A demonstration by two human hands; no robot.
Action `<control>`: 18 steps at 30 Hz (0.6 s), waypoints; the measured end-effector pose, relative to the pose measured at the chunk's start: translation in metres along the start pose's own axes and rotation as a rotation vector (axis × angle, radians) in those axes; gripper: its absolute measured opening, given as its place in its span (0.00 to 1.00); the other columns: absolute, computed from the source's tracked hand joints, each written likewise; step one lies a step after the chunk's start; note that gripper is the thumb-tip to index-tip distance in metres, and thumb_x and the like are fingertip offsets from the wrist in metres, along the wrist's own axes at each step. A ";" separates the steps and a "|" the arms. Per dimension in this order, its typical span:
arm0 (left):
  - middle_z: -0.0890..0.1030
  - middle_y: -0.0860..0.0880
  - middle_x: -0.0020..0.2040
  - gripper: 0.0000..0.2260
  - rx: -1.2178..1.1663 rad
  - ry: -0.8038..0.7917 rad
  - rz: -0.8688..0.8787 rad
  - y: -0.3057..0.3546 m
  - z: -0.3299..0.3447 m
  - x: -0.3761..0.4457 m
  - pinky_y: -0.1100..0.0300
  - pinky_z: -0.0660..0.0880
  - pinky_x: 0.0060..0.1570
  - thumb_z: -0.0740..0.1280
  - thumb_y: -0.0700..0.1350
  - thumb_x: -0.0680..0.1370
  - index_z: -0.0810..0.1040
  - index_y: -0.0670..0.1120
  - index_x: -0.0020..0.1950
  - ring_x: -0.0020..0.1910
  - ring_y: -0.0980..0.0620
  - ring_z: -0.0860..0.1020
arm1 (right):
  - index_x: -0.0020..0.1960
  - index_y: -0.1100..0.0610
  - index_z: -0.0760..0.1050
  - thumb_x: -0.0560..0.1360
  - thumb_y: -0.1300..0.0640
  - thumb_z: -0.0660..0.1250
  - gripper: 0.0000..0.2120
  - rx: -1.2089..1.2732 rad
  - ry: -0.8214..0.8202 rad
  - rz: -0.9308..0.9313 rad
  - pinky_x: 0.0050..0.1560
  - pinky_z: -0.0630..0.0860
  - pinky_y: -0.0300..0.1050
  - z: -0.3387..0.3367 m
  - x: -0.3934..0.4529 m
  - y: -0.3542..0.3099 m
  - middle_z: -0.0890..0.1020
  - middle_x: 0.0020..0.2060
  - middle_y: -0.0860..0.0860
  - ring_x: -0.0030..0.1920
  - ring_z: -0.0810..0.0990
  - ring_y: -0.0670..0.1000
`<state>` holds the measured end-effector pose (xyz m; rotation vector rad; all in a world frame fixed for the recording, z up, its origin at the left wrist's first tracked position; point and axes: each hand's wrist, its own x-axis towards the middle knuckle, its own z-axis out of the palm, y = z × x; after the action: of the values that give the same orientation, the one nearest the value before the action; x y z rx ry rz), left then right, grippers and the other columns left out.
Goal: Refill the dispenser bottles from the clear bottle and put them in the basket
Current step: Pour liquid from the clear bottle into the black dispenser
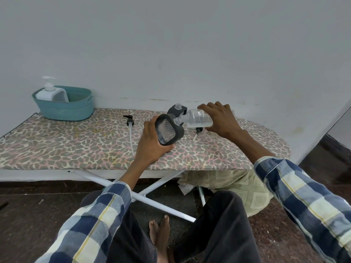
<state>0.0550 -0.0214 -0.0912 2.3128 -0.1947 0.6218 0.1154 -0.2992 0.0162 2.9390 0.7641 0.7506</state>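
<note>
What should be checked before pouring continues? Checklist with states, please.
1. Left hand grips the tilted dark dispenser bottle: ok.
2. Right hand holds the clear bottle on its side: ok.
3. Clear bottle's neck meets the dispenser's opening: cannot tell, hard to see at the join.
4. Liquid left in the clear bottle: ok, a little along its lower side.
5. Second dark bottle uncapped, upright behind: ok.
6. Pump heads off, lying on the board; basket holds a white dispenser: ok.
</note>
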 end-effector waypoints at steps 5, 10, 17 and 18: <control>0.65 0.46 0.73 0.53 0.005 0.000 0.007 0.000 0.000 0.000 0.42 0.82 0.58 0.84 0.58 0.69 0.55 0.51 0.84 0.70 0.43 0.73 | 0.72 0.47 0.72 0.68 0.53 0.84 0.37 -0.014 -0.002 -0.003 0.59 0.72 0.58 0.000 0.001 0.001 0.81 0.60 0.50 0.57 0.77 0.58; 0.64 0.46 0.74 0.53 0.002 -0.002 0.003 0.000 0.000 -0.001 0.44 0.81 0.59 0.84 0.58 0.69 0.55 0.50 0.84 0.71 0.43 0.72 | 0.72 0.47 0.72 0.68 0.54 0.83 0.36 -0.024 0.000 -0.009 0.58 0.72 0.58 -0.002 0.002 0.000 0.81 0.59 0.50 0.57 0.77 0.57; 0.64 0.47 0.74 0.54 -0.003 -0.006 -0.006 0.000 0.000 0.000 0.44 0.81 0.59 0.84 0.59 0.69 0.54 0.50 0.84 0.71 0.44 0.72 | 0.72 0.47 0.72 0.68 0.54 0.83 0.36 -0.036 0.002 -0.019 0.58 0.72 0.58 -0.004 0.005 0.000 0.81 0.58 0.49 0.56 0.77 0.57; 0.64 0.47 0.74 0.54 -0.002 -0.006 -0.008 0.000 0.000 0.000 0.45 0.81 0.58 0.84 0.60 0.69 0.54 0.51 0.84 0.71 0.44 0.72 | 0.72 0.47 0.72 0.68 0.54 0.83 0.36 -0.037 0.003 -0.021 0.58 0.72 0.57 -0.004 0.005 0.001 0.81 0.58 0.49 0.56 0.77 0.57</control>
<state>0.0549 -0.0213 -0.0910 2.3124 -0.1887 0.6097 0.1178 -0.2978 0.0217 2.8937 0.7713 0.7592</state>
